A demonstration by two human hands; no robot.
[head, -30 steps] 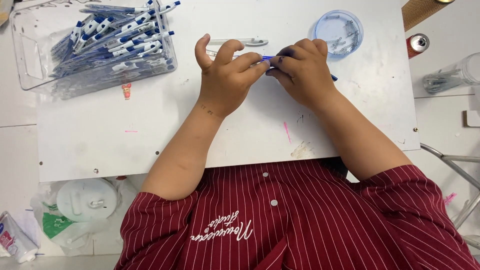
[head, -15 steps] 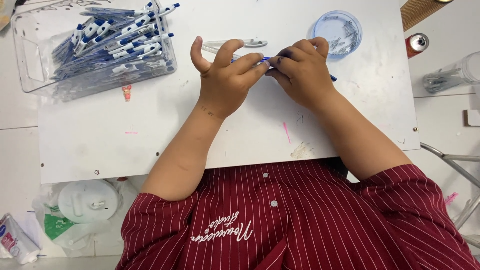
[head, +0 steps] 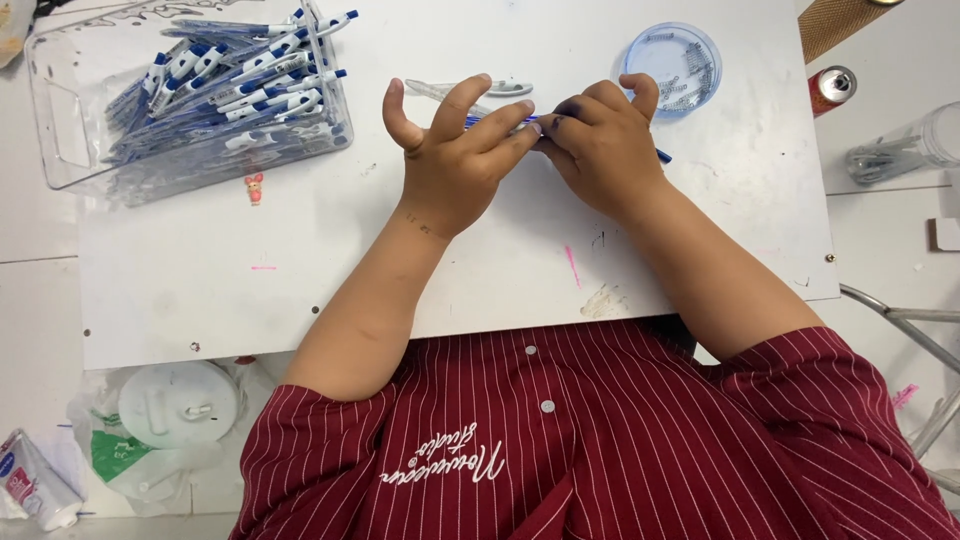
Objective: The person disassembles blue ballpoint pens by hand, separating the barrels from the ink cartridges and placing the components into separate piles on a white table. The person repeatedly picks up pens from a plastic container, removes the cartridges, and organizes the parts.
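Centrally, both hands meet over white worktop [head: 300, 280]. Left hand [head: 455, 160] pinches one end of blue pen [head: 500, 121], index and middle fingers stretched along barrel, thumb raised clear. Right hand [head: 600, 145] grips other end, fingers curled over; dark tip pokes out past it. Clear pen part [head: 470, 90] lies just beyond hands. Clear bin [head: 70, 140] of blue-and-white pens far left. Round blue dish [head: 672, 65] with small springs near right hand.
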